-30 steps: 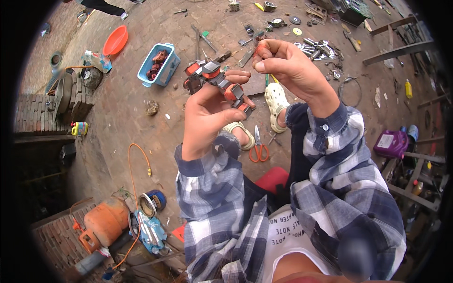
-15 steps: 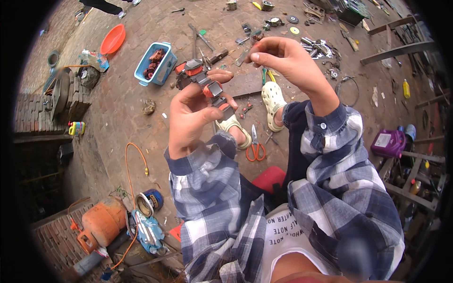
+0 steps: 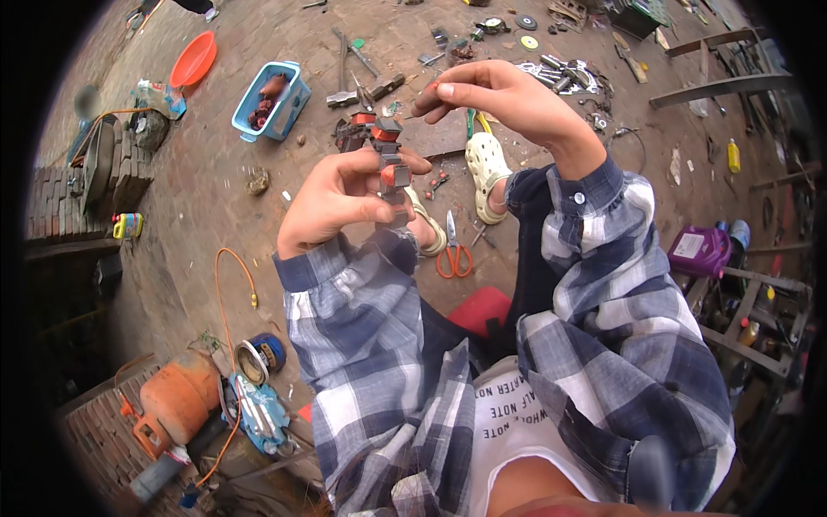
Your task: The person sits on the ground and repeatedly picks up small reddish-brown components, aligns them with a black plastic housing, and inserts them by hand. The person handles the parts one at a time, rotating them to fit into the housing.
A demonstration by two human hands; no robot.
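Observation:
My left hand (image 3: pixel 332 198) grips a blocky grey metal part with red-orange pieces (image 3: pixel 387 130), which looks like a motor core. The thumb lies at its near end, with the fingers behind and under it. Up and to the right, apart from that part, my right hand (image 3: pixel 500 99) has its thumb pressed against bent fingers. A speck of red-orange shows at those fingertips, too small to name. Beyond the left hand, a light blue basin (image 3: pixel 291 110) contains reddish-brown lumps. Orange-handled scissors (image 3: pixel 454 262) lie on the ground near my shoes.
Hammers (image 3: pixel 376 91) lie beyond my hands, near a flat plate (image 3: pixel 437 140). Shiny metal parts (image 3: pixel 564 76) are scattered at the far right. An orange basin (image 3: pixel 193 59) stands far left. An orange gas cylinder (image 3: pixel 181 396) with a hose stands lower left, and a purple jug (image 3: pixel 699 252) right.
The view has shifted slightly. The grey and red-orange part has turned more upright in my left hand. My right hand's fingers have swung down and leftward, toward that part.

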